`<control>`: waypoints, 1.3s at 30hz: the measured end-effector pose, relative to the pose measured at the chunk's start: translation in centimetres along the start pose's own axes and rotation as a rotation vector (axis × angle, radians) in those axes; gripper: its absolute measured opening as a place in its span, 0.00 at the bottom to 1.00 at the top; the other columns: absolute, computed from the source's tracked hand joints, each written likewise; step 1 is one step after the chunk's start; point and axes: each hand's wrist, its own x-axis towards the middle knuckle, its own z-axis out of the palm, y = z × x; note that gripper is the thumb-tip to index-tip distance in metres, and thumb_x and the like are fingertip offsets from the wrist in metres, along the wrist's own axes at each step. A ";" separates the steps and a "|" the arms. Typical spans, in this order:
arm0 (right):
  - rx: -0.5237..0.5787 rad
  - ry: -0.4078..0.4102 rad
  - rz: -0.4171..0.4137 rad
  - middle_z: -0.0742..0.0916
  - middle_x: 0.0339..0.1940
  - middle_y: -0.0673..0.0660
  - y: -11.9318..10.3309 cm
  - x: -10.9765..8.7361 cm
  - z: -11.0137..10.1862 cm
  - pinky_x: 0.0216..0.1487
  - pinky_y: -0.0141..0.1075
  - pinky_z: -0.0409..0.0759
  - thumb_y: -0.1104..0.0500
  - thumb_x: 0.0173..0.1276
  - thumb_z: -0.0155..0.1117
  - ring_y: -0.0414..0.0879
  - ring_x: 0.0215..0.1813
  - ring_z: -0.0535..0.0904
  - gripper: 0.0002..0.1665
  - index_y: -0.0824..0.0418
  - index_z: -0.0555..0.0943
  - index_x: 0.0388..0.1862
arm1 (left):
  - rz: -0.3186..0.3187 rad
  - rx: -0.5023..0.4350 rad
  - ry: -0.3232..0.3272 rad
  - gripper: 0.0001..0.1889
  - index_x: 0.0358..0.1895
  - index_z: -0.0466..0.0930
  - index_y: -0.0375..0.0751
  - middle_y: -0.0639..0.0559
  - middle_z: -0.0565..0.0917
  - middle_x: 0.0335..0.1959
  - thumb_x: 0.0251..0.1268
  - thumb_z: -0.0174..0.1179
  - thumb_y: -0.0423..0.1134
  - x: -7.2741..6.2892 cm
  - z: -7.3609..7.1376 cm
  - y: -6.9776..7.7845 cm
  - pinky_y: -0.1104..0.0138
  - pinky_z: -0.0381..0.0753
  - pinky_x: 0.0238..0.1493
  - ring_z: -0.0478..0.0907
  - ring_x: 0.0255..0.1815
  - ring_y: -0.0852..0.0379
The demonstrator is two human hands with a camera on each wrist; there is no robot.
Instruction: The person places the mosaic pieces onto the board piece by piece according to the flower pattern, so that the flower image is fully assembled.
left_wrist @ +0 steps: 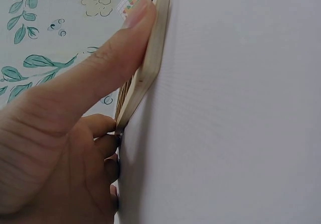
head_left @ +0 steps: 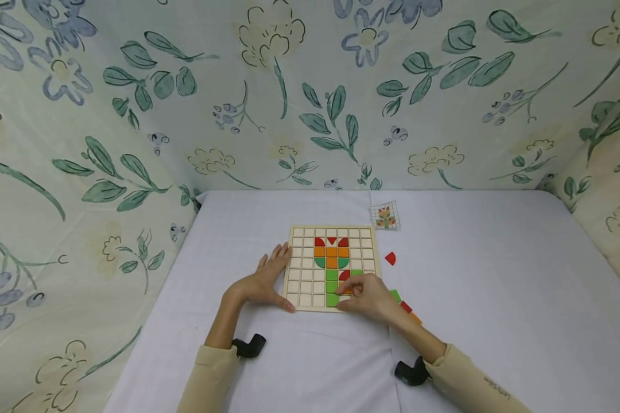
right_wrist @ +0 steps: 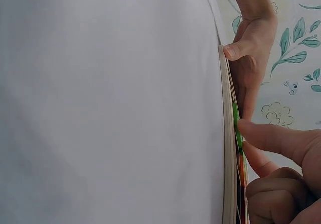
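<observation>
A square wooden grid board lies on the white cloth. Red, orange and green tiles fill some of its cells in a tulip shape. My left hand rests at the board's left edge, thumb on the near left corner and fingers spread along the side; the left wrist view shows the thumb on the rim. Over the lower right of the board, my right hand has its thumb and forefinger on a green square tile in the bottom row, its other fingers curled. This hand covers several cells and tiles.
A small pattern card with a printed flower lies beyond the board's far right corner. Right of the board are a red quarter-circle tile and green, red and orange pieces. Floral cloth hangs behind.
</observation>
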 end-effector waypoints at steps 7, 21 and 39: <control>-0.001 0.011 0.016 0.64 0.12 0.48 0.0 0.1 0.2 0.22 0.30 0.55 0.61 0.56 0.82 0.42 0.17 0.57 0.10 0.58 0.91 0.37 | 0.005 0.005 0.002 0.77 0.85 0.32 0.37 0.42 0.31 0.87 0.42 0.84 0.56 0.1 0.0 0.0 0.44 0.27 0.86 0.24 0.88 0.43; -0.025 -0.087 0.002 0.63 0.15 0.48 1.5 -1.5 -5.9 0.22 0.30 0.56 0.56 0.63 0.78 0.41 0.20 0.56 0.13 0.57 0.90 0.45 | 0.005 0.010 -0.005 0.77 0.84 0.31 0.37 0.42 0.30 0.87 0.42 0.84 0.56 0.2 0.0 0.0 0.43 0.27 0.86 0.24 0.88 0.43; 0.009 -0.282 0.095 0.61 0.18 0.49 7.4 -4.1 -13.5 0.31 0.35 0.59 0.62 0.59 0.79 0.40 0.24 0.59 0.21 0.63 0.88 0.52 | -0.002 0.013 0.009 0.76 0.84 0.33 0.35 0.41 0.32 0.87 0.42 0.84 0.55 -0.1 0.1 0.1 0.43 0.29 0.86 0.26 0.88 0.43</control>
